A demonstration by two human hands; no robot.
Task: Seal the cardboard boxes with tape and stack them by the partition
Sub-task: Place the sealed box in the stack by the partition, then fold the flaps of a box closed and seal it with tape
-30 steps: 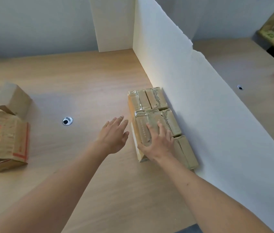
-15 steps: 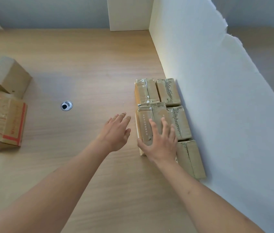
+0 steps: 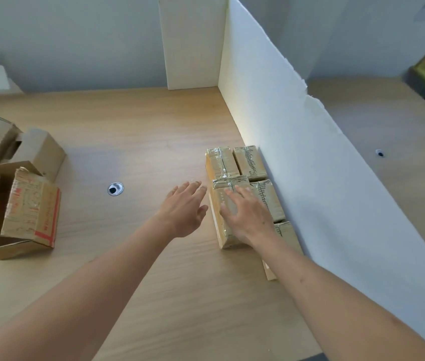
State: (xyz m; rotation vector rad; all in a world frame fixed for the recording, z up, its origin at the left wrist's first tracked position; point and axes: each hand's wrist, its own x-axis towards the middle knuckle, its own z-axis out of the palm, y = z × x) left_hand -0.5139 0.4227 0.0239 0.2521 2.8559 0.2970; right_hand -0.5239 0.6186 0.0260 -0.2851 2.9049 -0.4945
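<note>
My right hand (image 3: 247, 217) presses flat on the taped box (image 3: 228, 209) to seat it by the partition (image 3: 297, 157), while my left hand (image 3: 184, 209) hovers spread beside it.

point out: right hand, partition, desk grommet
right hand (image 3: 247, 220), head view, back of the hand
partition (image 3: 310, 162), head view, bare white face
desk grommet (image 3: 115, 189), head view, metal ring

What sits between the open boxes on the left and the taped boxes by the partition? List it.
Head view: bare wooden table with a round metal grommet, and the left hand beside the taped boxes.
</note>
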